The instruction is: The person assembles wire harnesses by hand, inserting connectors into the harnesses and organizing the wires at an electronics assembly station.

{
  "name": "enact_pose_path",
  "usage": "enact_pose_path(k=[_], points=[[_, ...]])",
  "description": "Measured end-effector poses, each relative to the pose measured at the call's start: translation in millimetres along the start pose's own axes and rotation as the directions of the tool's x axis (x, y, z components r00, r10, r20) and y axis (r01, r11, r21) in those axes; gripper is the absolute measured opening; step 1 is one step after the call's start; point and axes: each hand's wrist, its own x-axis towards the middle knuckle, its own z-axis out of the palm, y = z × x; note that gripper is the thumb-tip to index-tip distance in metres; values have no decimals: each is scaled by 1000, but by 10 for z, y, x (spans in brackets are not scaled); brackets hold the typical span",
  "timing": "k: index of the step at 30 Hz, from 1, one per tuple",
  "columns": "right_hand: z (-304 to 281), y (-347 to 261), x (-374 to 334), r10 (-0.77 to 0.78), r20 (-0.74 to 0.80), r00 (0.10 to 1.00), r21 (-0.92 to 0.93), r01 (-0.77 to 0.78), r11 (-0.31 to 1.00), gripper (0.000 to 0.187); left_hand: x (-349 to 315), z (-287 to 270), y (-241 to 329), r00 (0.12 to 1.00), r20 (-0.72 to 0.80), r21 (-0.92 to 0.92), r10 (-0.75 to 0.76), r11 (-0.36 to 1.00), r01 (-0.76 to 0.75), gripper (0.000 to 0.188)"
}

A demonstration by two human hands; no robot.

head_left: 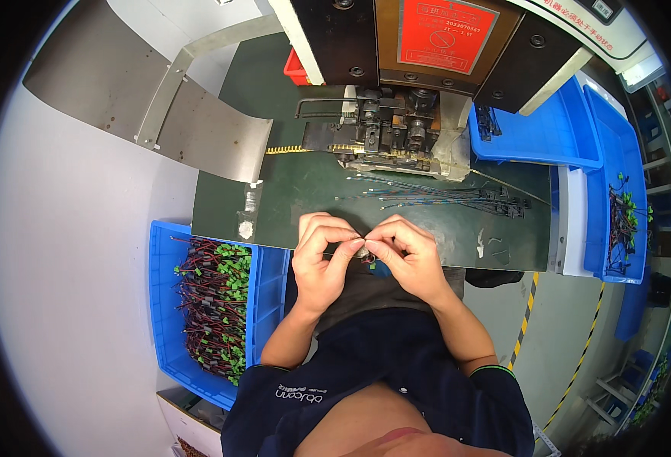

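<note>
My left hand [321, 257] and my right hand [410, 253] meet at the near edge of the green work table [297, 198]. Thumbs and forefingers of both are pinched together on a thin dark wire. A short red-and-dark wire end [369, 260] hangs just below the fingertips; the rest of it is hidden by my fingers. Beyond my hands lies a loose bundle of dark wires [457, 199], bare tips to the left and black connectors to the right. Behind that bundle stands a metal crimping machine [396, 133], fed from the left by a yellowish terminal strip [286, 149].
At left, a blue bin [158, 305] holds many red-black wires with green connectors [217, 305]. A curved metal sheet [213, 137] overhangs the table's left side. Blue trays [548, 141] stand at right, the outer one holding green-tipped wires [623, 221]. A red bin [295, 68] sits behind.
</note>
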Motion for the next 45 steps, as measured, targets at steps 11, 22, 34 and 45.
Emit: enact_pose_path(k=[11, 22, 34, 45], points=[[29, 96, -5, 169, 45, 985, 323, -175, 930, 7, -4, 58, 78, 990, 89, -376, -114, 916, 139, 5], [-24, 45, 65, 97, 92, 991, 136, -109, 985, 14, -3, 70, -23, 919, 124, -672, -375, 650, 356, 2], [-109, 27, 22, 54, 52, 997, 33, -55, 998, 15, 34, 104, 35, 940, 148, -429, -308, 836, 342, 10], [-149, -9, 28, 50, 74, 996, 37, -53, 998, 16, 16, 132, 19, 948, 158, -425, -277, 847, 319, 9]])
